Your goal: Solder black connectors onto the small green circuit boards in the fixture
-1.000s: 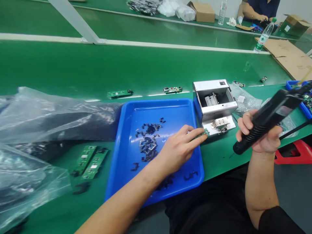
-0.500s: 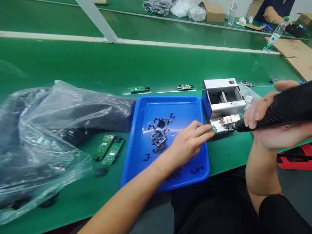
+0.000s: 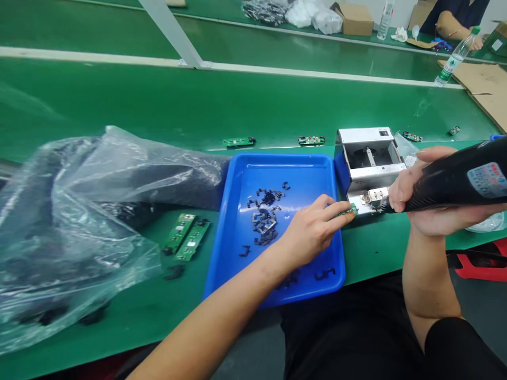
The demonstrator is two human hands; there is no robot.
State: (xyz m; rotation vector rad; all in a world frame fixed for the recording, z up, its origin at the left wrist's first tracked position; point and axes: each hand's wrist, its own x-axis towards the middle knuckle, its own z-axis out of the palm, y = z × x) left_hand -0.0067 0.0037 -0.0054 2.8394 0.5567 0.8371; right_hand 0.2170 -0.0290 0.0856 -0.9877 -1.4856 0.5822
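My left hand [image 3: 312,232] reaches across the blue tray [image 3: 237,211] and pinches a small green circuit board [image 3: 349,211] at the tray's right edge, beside the grey metal machine [image 3: 368,158]. My right hand [image 3: 428,206] is wrapped round a black electric screwdriver [image 3: 455,179]. The screwdriver's tip points left at the metal fixture [image 3: 374,196] on the machine's front. A pile of small black clips [image 3: 265,214] lies in the tray.
A large clear plastic bag [image 3: 71,221] of dark parts lies at the left. Two green boards [image 3: 186,240] rest beside it, and more boards [image 3: 238,141] lie behind the tray. A person's arm [image 3: 447,24], bottles, cardboard and boxes are at the far right.
The screwdriver swung down from a raised tilt until its tip met the machine's fixture. My left hand kept the board in place. The view shifted left.
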